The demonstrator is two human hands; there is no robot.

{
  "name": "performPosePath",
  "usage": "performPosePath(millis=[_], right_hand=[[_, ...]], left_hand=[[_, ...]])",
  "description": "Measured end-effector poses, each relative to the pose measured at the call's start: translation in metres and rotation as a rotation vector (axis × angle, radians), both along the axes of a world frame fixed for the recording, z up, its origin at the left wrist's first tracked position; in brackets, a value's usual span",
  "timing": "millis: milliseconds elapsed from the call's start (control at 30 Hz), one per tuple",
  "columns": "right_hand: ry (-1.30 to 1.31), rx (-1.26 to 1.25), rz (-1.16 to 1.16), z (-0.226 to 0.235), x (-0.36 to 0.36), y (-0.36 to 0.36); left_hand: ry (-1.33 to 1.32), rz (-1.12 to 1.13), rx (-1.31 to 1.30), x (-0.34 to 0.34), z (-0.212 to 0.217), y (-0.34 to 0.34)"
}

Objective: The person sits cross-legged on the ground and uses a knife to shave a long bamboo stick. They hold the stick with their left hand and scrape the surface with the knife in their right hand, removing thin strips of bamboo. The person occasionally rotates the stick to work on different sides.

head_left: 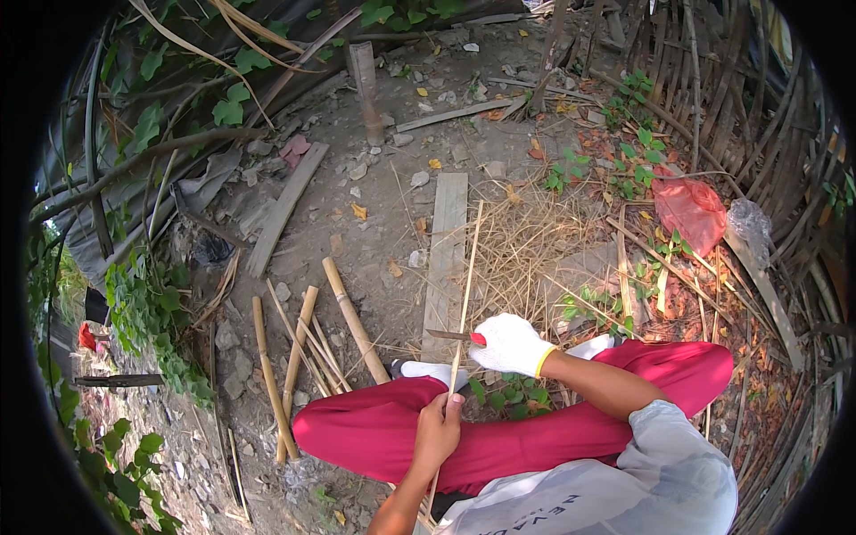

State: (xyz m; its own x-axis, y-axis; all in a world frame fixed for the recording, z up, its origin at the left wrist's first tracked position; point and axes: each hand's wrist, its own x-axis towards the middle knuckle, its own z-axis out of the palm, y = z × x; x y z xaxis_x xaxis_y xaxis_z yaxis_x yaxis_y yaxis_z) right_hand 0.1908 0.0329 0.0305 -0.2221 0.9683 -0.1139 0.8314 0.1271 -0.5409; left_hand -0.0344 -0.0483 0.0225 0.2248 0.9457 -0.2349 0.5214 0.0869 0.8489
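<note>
Head view: my left fingers grip the strip; my gloved right fingers grasp the knife across it.

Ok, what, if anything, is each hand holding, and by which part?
Left hand: a long pale strip, along its nearer part. Gloved right hand: a knife, by its red handle.

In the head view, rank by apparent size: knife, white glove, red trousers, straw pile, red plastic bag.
1. Red trousers
2. Straw pile
3. White glove and red plastic bag: too alike to rank
4. Knife
</note>
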Motion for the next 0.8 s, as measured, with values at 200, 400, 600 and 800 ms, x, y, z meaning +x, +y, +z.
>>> performPosePath(millis=[200, 400, 600, 800], right_hand=[[-0.142, -0.018, -0.044, -0.001, -0.008, 0.003], [-0.194, 0.001, -0.103, -0.016, -0.015, 0.013], [-0.156, 0.0, -0.143, -0.012, -0.027, 0.026], [-0.182, 0.009, -0.131, -0.02, -0.037, 0.035]], left_hand=[[0.042, 0.023, 0.108, 0.024, 0.015, 0.013], [0.05, 0.022, 0.116, 0.03, 0.013, 0.012], [0.088, 0.041, 0.201, 0.024, 0.006, 0.014], [0.128, 0.043, 0.14, 0.02, 0.018, 0.016]])
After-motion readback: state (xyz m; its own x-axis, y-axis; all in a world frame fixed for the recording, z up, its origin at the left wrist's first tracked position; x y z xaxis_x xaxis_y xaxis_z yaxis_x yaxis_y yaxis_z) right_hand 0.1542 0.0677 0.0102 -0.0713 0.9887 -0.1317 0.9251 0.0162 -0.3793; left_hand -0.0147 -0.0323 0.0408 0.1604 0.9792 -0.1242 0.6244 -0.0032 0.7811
